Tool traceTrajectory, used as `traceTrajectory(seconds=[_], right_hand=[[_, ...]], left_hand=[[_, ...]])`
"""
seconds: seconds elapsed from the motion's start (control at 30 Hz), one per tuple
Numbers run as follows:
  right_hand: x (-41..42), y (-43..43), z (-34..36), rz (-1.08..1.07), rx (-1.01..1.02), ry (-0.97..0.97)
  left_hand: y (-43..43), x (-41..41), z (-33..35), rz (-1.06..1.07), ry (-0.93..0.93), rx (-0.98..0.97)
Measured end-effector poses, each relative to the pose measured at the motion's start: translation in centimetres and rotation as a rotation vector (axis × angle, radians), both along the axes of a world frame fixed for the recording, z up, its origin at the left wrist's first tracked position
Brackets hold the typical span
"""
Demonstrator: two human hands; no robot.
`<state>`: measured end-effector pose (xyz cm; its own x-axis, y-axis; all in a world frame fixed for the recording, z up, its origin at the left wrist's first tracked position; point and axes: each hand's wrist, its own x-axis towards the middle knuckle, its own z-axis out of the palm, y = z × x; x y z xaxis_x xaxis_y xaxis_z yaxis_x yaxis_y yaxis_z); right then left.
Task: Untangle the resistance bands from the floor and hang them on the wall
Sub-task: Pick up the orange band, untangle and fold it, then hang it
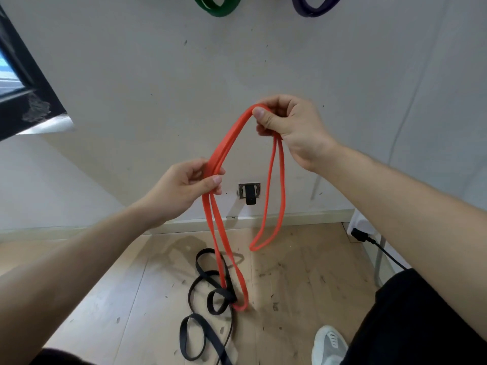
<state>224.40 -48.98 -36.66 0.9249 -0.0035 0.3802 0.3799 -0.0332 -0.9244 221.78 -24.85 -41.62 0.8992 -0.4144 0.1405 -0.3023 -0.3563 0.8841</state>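
— Two hands are working on the orange band (228, 140), aren't they?

— Yes. The right hand (292, 127) is pinching its top bend in front of the wall (131, 75), thumb pressing over it. The left hand (184, 188), lower down, is gripping two strands together.

— Where is the band hanging?

— One loop is dangling free below the right hand. The longer loop is running down to the floor (303, 272) and tangling with the black band (214, 339) lying there.

— And the others?

— A green band (218, 9) and a purple band (313, 10) are hanging on the wall at the top edge.
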Motion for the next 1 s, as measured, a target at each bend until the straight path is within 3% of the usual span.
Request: traceTrajectory(seconds=[0.17, 0.3, 0.47, 0.6, 0.73, 1.0], right_hand=[[0.5, -1.2, -0.5, -0.012, -0.013, 0.045], [0.8, -1.7, -1.4, 0.048, -0.078, 0.109], [0.6, -2.0, -2.6, 0.275, -0.397, 0.267], [-0.2, -1.1, -3.0, 0.457, -0.550, 0.342], [-1.1, 0.5, -2.3, 0.509, -0.450, 0.342], [-1.8, 2.2, -0.8, 0.269, -0.344, 0.063]], left_hand=[[0.6, 0.6, 0.6, 0.167, -0.032, -0.185], [0.7, 0.5, 1.5, 0.312, -0.167, -0.269], [0.6, 0.0, 2.6, 0.396, -0.325, -0.335], [0.1, -0.5, 2.7, 0.328, -0.336, -0.283], [-0.2, -0.8, 2.0, 0.207, -0.259, -0.173], [-0.6, -1.0, 0.8, 0.065, -0.118, -0.067]])
